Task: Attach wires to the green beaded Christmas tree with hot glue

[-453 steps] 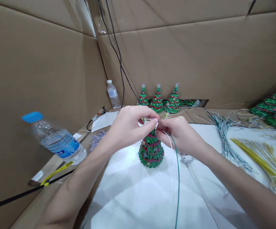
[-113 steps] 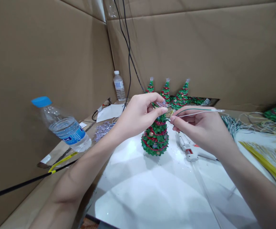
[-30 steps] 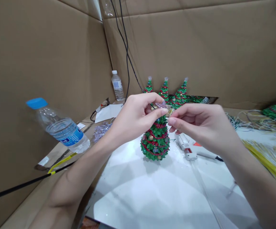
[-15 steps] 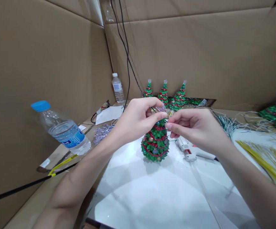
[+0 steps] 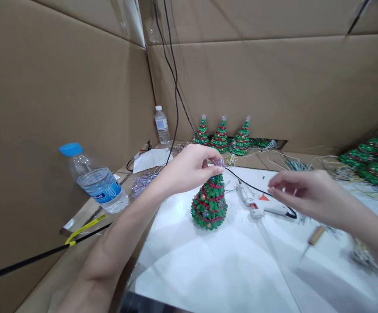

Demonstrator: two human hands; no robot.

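Observation:
A small green Christmas tree [image 5: 209, 204] with red garlands and gold baubles stands upright on the white board. My left hand [image 5: 197, 167] is at its tip, thumb and fingers pinching a pale purple, translucent star topper [image 5: 220, 162]. Fingers and thumb cover most of where star and tree meet. To the right, my right hand [image 5: 301, 191] hovers over the handle side of a white glue gun [image 5: 257, 202], slightly blurred. Its fingertips are drawn together beside the black cord; whatever is between them, if anything, is hidden.
Three finished-looking trees [image 5: 221, 134] stand at the back, more trees [image 5: 376, 158] at right. Two water bottles [image 5: 102, 184] are at left, near purple pieces [image 5: 143, 183]. An awl-like tool [image 5: 316, 236] with a wooden handle lies at right. Cardboard walls [image 5: 257, 78] enclose the space.
My right hand has moved away from the treetop, to the right, over the glue gun. My left hand keeps its pinch on the star. The view has shifted slightly.

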